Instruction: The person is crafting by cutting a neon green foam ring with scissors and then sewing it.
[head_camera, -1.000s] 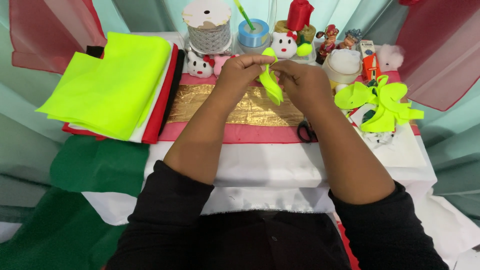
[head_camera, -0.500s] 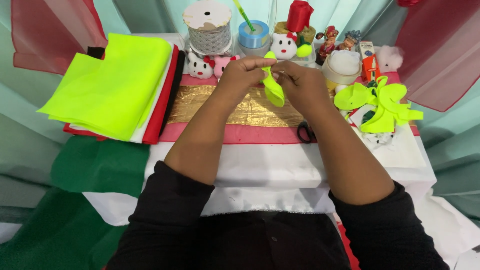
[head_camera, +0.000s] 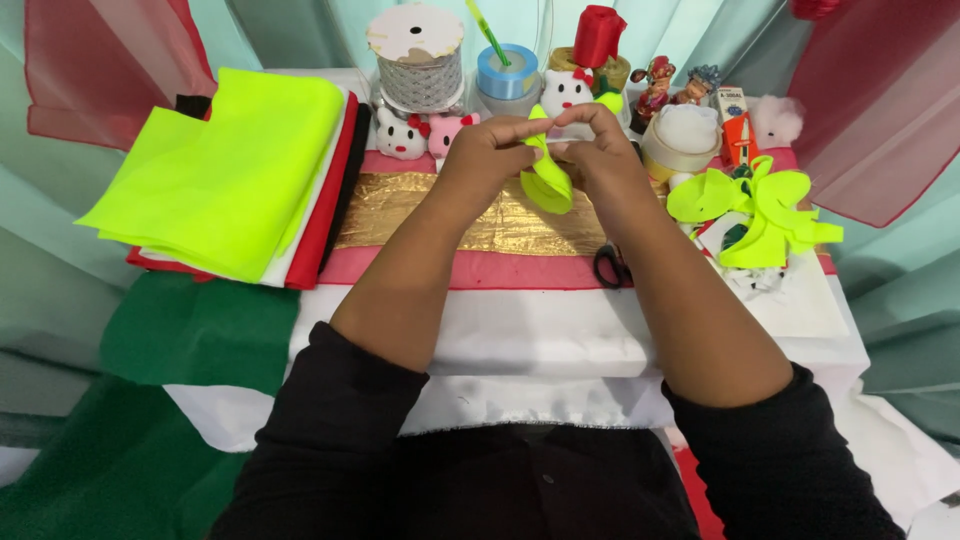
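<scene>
Cloth-draped bench beneath both hands, fingertips pinched shut on a folded neon-yellow felt piece; a loosened pinch could let the fold spring open.

Bright, even light falls from overhead — hardly a hard shadow anywhere, only soft ones under the forearms on the white cloth. The neon yellow felt nearly glows (its colour looks a touch blown out), and the gold strip gives off a faint sheen. Focus is sharp at the centre; the curtains at the edges bow slightly — wide-lens stretch.
</scene>
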